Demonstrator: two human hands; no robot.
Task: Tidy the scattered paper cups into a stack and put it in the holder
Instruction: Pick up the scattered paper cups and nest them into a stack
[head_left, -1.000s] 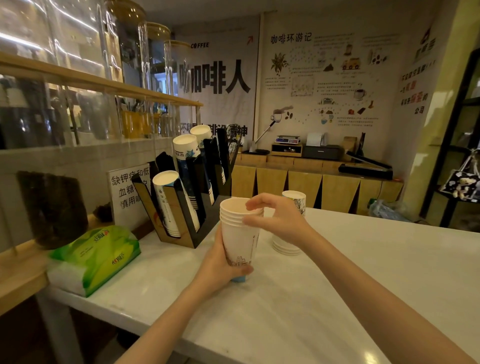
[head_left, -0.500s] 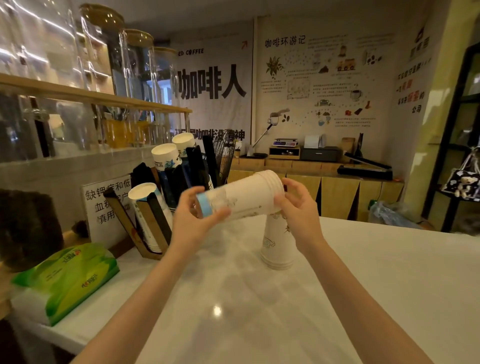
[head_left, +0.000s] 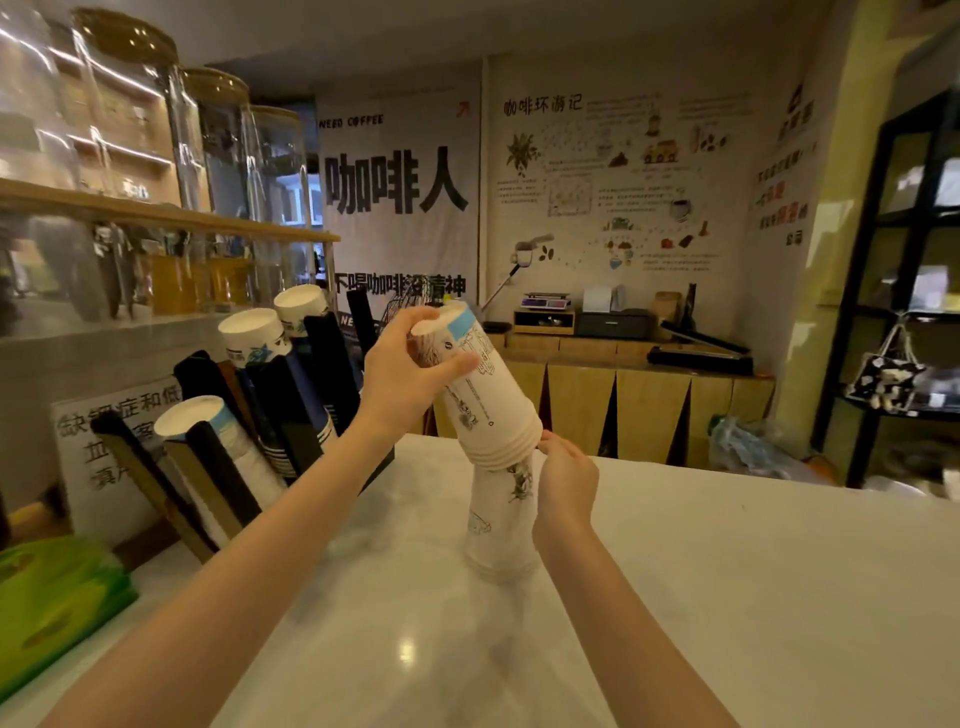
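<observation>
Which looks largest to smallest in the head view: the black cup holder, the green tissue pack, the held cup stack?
1. Black cup holder
2. Green tissue pack, cut off and nearer the camera, so unsure
3. Held cup stack

You have a single wide-angle view, worn on your head, looking forward and slightly down across the white surface (head_left: 727, 597). Your forearms enter from the bottom edge, close to the lens; the back wall fills the upper frame, far off.
</observation>
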